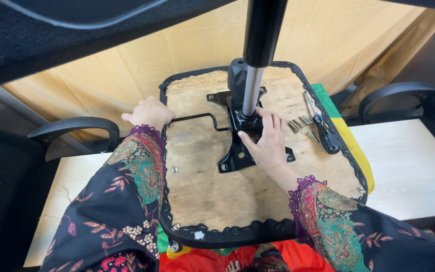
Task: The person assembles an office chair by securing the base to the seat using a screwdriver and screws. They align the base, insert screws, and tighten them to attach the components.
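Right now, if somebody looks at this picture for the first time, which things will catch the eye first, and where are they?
First comes the upturned chair seat, its bare wooden underside facing up in the middle, with a black metal mechanism plate and an upright gas cylinder at its centre. The right hand rests on that plate, while the left hand grips the seat's left edge. A screwdriver and loose screws lie on the wood at the right.

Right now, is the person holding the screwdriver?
No, the screwdriver lies on the wooden seat bottom, apart from the right hand.
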